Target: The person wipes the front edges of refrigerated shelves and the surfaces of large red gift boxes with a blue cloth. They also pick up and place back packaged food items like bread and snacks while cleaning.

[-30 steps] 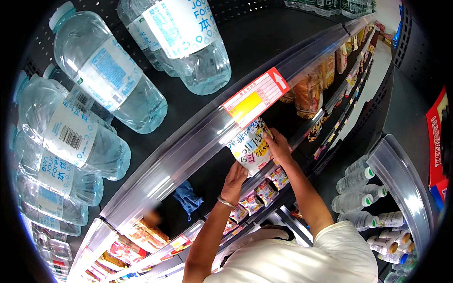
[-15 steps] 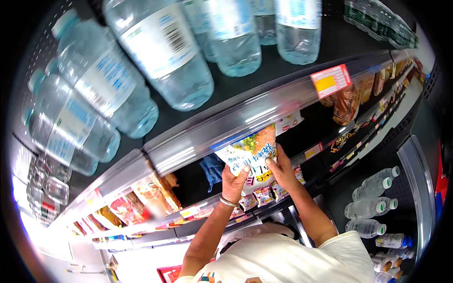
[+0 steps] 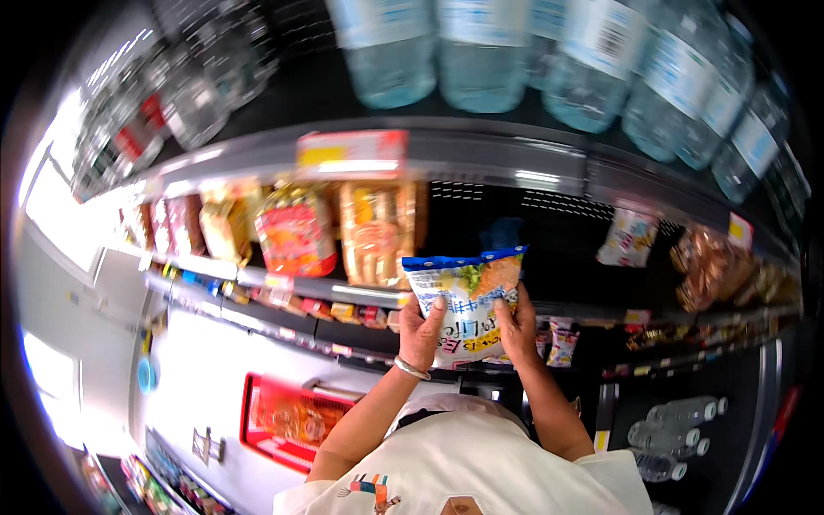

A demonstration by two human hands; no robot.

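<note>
We hold one snack packet (image 3: 468, 300) in both hands, raised in front of the shelving — it has a blue top edge and a pale printed face, and it stands upright with that face toward us. Our left hand (image 3: 422, 330) clasps its left side, fingers curled around the lower edge and the thumb laid up the front; a metal bracelet (image 3: 411, 369) sits at that wrist. Our right hand (image 3: 518, 324) grips the right side the same way, fingers closed on the edge. The packet is off the shelf and touches nothing but our hands; behind it lies a dark gap (image 3: 524, 232) in the row, with an orange packet (image 3: 378, 232) and a red packet (image 3: 294, 233) standing to the left and a small white bag (image 3: 629, 237) to the right. Water bottles (image 3: 481, 51) fill the shelf above. Judged from this, the packet is in hand and under inspection — not set anywhere yet. A red basket (image 3: 287, 416) shows below on the left, well apart from the packet; whether it is ours we cannot tell.
</note>
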